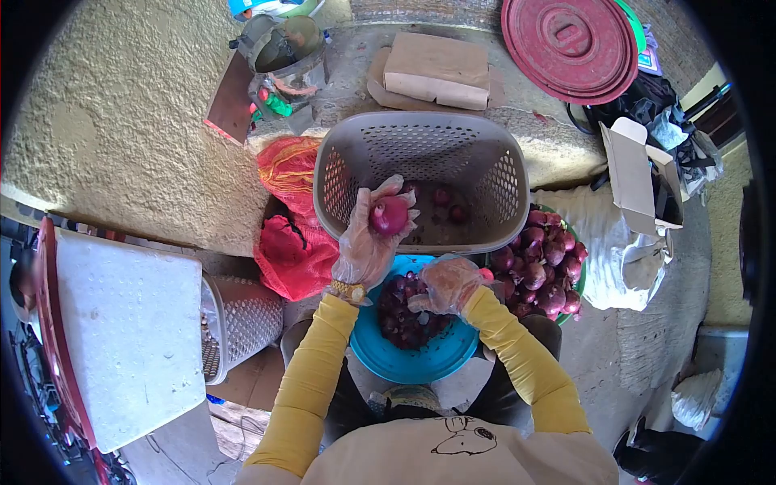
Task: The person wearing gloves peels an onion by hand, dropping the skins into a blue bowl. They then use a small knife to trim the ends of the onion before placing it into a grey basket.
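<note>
My left hand (373, 230), in a clear plastic glove, holds a smooth red onion (389, 216) over the front rim of a grey perforated basket (420, 240). A few red onions (458, 213) lie at the bottom of that basket. Over the right part of a blue basin (416, 370) is my right hand (449, 284), also gloved, its fingers curled; whatever they hold is hidden. Dark onion skins and pieces (404, 323) lie in the basin. To the right, a green-rimmed container (580, 279) is heaped with red onions (533, 271).
A red mesh sack (295, 259) lies left of the basket. Further left are a white foam lid (129, 331) and another perforated basket (250, 323). Behind are a flat cardboard box (436, 69) and a round red lid (570, 40). A white sack (602, 242) lies at right.
</note>
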A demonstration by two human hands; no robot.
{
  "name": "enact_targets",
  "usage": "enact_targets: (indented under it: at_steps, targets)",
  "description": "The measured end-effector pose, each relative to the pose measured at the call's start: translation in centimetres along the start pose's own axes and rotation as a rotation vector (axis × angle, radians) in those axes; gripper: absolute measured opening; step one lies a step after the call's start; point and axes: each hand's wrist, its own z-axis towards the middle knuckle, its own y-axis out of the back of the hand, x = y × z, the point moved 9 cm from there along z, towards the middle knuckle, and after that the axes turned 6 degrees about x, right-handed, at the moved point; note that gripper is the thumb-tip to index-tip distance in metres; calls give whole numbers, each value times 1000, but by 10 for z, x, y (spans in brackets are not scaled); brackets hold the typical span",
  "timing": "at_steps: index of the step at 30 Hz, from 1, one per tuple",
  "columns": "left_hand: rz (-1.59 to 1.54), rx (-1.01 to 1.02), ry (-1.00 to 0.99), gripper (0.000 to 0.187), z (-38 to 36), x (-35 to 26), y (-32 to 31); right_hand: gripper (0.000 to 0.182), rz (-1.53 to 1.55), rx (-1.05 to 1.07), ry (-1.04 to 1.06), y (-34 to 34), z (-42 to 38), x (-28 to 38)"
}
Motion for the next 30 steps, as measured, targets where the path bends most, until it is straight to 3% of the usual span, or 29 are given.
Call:
enact_targets:
  at_steps: [2,10,16,18,22,25,27,30]
  targets:
    - [65,-127,-13,55,-3,-1,7,57,22,-25,28,-1,0,-2]
    - [127,-48,-4,50,-4,-5,-6,66,142,-12,42,20,-10,-2]
    - [122,-22,-44,54,-3,-12,-10,50,244,25,35,9,-10,-19]
    - [106,-31,-73,56,-2,-12,-4,42,301,-95,136,13,-12,-23]
    - [170,-4,-138,54,3,-21,1,39,286,-133,154,16,-9,-30]
    - [69,-20,-96,51,0,-20,-7,37,394,-140,23,23,-10,-44]
    - [-55,-40,-35,50,-1,-12,-7,39,436,-372,72,38,-14,-49]
    - [22,-172,-65,51,-2,-8,18,46,652,-501,70,38,-7,-60]
